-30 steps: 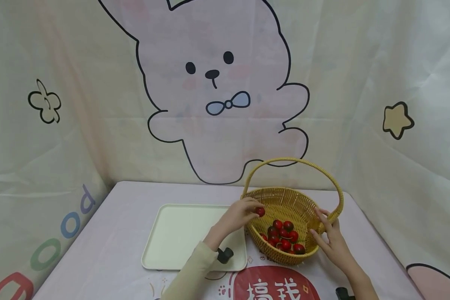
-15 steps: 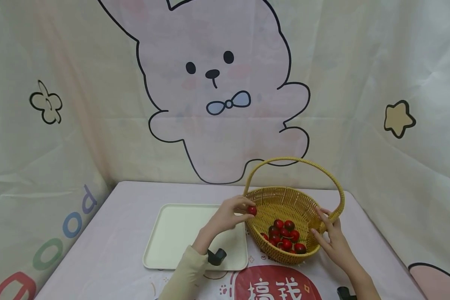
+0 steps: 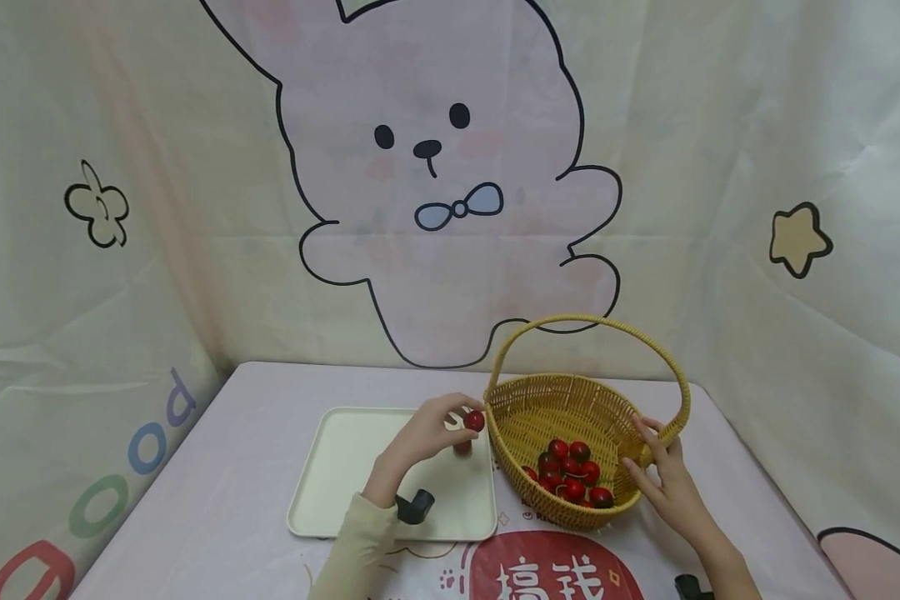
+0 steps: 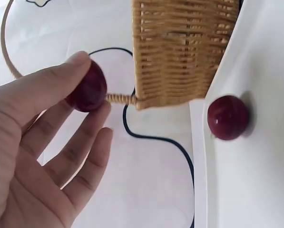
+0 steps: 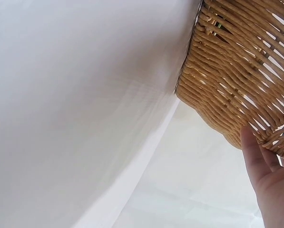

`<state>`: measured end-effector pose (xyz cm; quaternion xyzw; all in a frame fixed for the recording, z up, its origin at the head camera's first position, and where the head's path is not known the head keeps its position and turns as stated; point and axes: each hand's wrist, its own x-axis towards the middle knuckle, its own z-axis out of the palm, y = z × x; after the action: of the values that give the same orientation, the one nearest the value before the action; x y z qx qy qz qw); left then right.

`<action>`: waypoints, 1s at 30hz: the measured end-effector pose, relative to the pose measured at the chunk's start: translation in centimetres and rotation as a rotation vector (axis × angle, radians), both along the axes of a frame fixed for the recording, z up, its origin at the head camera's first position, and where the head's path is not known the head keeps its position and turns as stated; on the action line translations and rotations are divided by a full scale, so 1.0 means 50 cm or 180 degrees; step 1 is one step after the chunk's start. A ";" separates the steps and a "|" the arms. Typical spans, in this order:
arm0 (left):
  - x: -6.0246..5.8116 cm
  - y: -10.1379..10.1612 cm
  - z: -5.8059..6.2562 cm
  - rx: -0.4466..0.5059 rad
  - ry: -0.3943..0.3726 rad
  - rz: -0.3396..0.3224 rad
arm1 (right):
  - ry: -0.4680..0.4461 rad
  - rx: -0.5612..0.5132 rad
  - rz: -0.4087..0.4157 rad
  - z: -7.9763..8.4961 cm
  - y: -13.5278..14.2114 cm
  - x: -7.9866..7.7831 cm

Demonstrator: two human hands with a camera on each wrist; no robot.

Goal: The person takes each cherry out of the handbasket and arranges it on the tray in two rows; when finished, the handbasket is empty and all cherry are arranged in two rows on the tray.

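In the head view my left hand (image 3: 429, 433) is raised over the right part of the cream tray (image 3: 330, 467). Between thumb and fingertips it pinches a dark red cherry (image 4: 90, 88). A second cherry (image 4: 228, 117) lies on the tray near its edge, partly behind the hand in the head view. The yellow wicker basket (image 3: 510, 454) stands just right of the tray, with several red cherries (image 3: 570, 468) at the bottom front. My right hand (image 3: 667, 482) holds the basket's right rim, thumb (image 5: 252, 147) outside the wicker and fingers over the edge.
The basket's tall arched handle (image 3: 585, 318) rises over it. A white cloth with a red printed patch (image 3: 551, 567) covers the table, and printed curtains (image 3: 450, 275) close off the back and both sides.
My left hand has moved left with its cherry, from over the basket's left rim to above the tray. The cherry on the tray has come into view. The right hand stays at the rim.
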<state>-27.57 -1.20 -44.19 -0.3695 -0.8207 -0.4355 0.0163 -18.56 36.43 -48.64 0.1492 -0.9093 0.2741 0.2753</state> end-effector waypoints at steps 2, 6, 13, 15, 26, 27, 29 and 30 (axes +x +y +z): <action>-0.003 -0.011 -0.002 -0.0041 -0.0029 0.0021 | -0.0005 -0.0005 0.0005 0.001 -0.001 0.000; -0.009 -0.031 -0.009 -0.0107 -0.0125 0.0123 | 0.0021 -0.0045 0.0010 0.001 -0.003 0.001; -0.026 -0.051 -0.034 -0.0274 -0.0126 0.0205 | 0.0054 -0.0053 0.0012 0.002 -0.003 0.001; -0.031 -0.055 -0.039 -0.0287 -0.0114 0.0167 | 0.0042 -0.0038 0.0010 0.003 -0.003 0.001; -0.048 -0.066 -0.082 -0.0454 -0.0160 0.0115 | 0.0008 -0.0031 0.0007 0.003 -0.002 0.000; -0.049 -0.066 -0.086 -0.0470 -0.0164 0.0127 | 0.0006 -0.0025 0.0003 0.003 -0.002 0.000; -0.050 -0.065 -0.091 -0.0501 -0.0204 0.0167 | 0.0015 0.0011 0.0006 0.002 -0.001 0.000; -0.051 -0.065 -0.094 -0.0531 -0.0214 0.0196 | 0.0016 0.0025 0.0011 0.001 0.000 0.000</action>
<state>-30.12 -4.45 -48.91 -0.3293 -0.8651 -0.3772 -0.0287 -18.57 36.42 -48.58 0.1525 -0.9095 0.2706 0.2764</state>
